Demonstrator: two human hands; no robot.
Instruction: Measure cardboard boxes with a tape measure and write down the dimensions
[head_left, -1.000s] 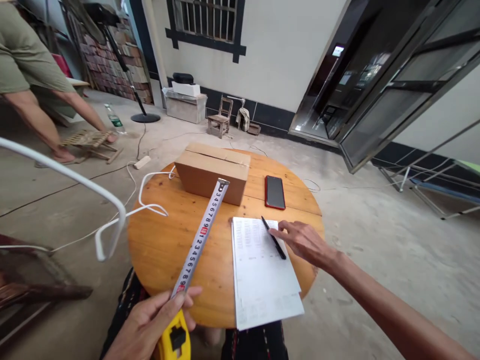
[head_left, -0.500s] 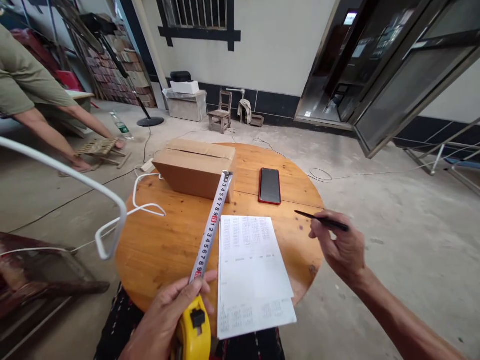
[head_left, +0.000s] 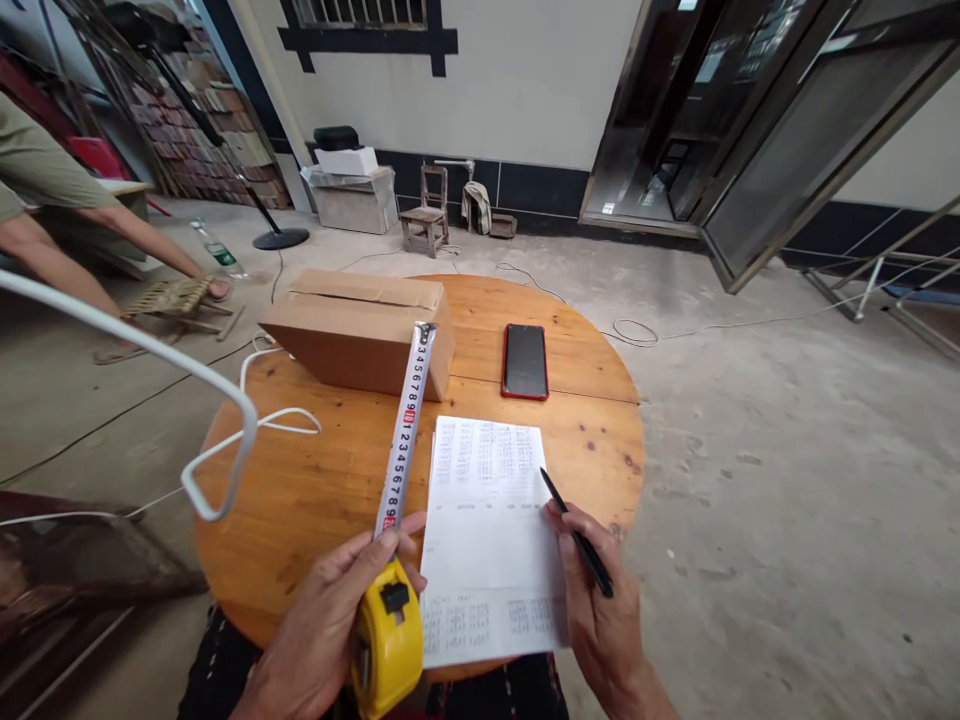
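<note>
My left hand [head_left: 337,610] is closed around a yellow tape measure [head_left: 391,640], thumb and fingers pinching its drawn-out blade near the case. The silver blade reaches forward, its metal end hook in front of a brown cardboard box [head_left: 360,345]. In my right hand [head_left: 600,600] is a black pen [head_left: 576,530], its tip over the right edge of the paper sheets [head_left: 487,550]. Rows of handwriting cover the top and bottom of the sheets; the words are too small to read. Past the paper lies a black phone [head_left: 525,362] with a red edge.
All this rests on a round wooden table [head_left: 592,430]. A bent white tube [head_left: 225,400] and a white cable [head_left: 289,425] are at the left. Beyond stand a small wooden chair [head_left: 426,215] and a plastic bottle [head_left: 217,250]. A person's bare legs [head_left: 150,235] show at far left.
My right hand has moved left with the pen, from beside the table's right edge to the paper. My left hand still holds the tape measure; the whole view has shifted slightly.
</note>
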